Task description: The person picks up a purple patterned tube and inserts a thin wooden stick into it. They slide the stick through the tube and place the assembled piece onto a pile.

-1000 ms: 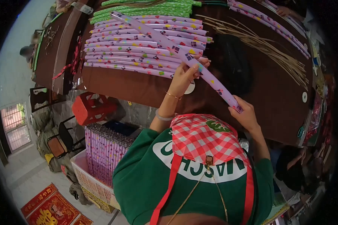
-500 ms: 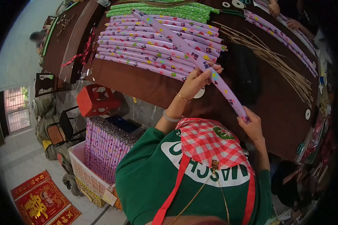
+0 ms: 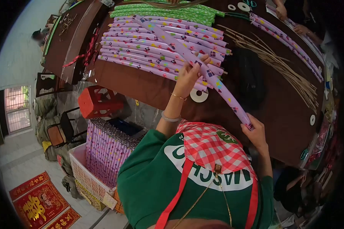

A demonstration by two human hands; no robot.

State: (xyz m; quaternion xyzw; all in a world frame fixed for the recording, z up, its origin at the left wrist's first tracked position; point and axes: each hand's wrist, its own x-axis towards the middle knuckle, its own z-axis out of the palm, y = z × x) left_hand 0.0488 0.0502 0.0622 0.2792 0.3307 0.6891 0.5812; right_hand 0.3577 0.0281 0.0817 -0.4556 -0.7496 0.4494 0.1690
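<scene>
I see my left hand (image 3: 190, 74) and right hand (image 3: 255, 131) each keeping a closed grip on a purple patterned tube (image 3: 223, 92), which has dropped lower than a moment ago and now slants across the stack of tubes (image 3: 141, 47) on the brown surface (image 3: 141, 88).

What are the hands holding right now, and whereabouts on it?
Both hold one long purple patterned tube. The left hand grips it near the middle, and the right hand holds its near end.
</scene>
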